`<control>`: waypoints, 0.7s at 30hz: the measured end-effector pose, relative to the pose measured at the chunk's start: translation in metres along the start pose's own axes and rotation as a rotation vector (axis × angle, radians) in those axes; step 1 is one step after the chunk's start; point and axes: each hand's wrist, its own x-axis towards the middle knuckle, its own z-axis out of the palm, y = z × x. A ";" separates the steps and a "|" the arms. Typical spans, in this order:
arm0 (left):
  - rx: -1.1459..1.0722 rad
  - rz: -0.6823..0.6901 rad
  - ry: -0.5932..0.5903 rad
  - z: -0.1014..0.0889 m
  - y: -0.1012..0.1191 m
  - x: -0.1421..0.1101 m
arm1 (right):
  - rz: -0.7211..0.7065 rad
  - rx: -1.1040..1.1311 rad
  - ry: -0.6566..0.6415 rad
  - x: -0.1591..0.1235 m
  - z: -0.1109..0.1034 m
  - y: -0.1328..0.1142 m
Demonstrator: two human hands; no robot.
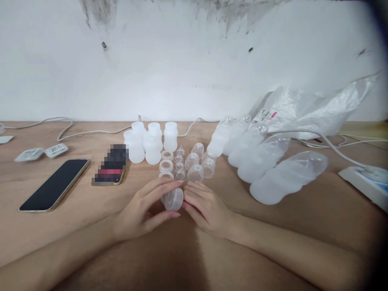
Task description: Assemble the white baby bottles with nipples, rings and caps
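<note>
My left hand (151, 204) curves around a small translucent bottle top (174, 199), thumb below and fingers above. From the other side my right hand (209, 208), its fingers bent and close together, grips the right edge of the same piece. Whether it is a collar with a teat inside or a cap is hard to tell. Just beyond the hands stand a column of white collar rings (166, 165), a column of clear teats (180, 166) and a cluster of clear dome caps (195, 173). The nearest ring is partly hidden by my left fingers.
White open-necked bottles (136, 149) stand behind the rings. Several capped bottles (273, 182) lie slanted at the right, before a clear plastic bag (303, 111). Two phones (56, 186) (110, 167), small packets (29, 154), cables and a power strip (365, 184) are on the wooden table.
</note>
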 end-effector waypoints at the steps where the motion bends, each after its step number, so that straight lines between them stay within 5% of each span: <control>1: -0.003 -0.005 -0.001 0.000 0.000 0.001 | 0.012 0.009 0.000 0.000 0.000 0.000; 21: -0.151 -0.130 0.043 -0.003 -0.005 -0.001 | 0.068 0.134 -0.007 -0.004 -0.002 -0.001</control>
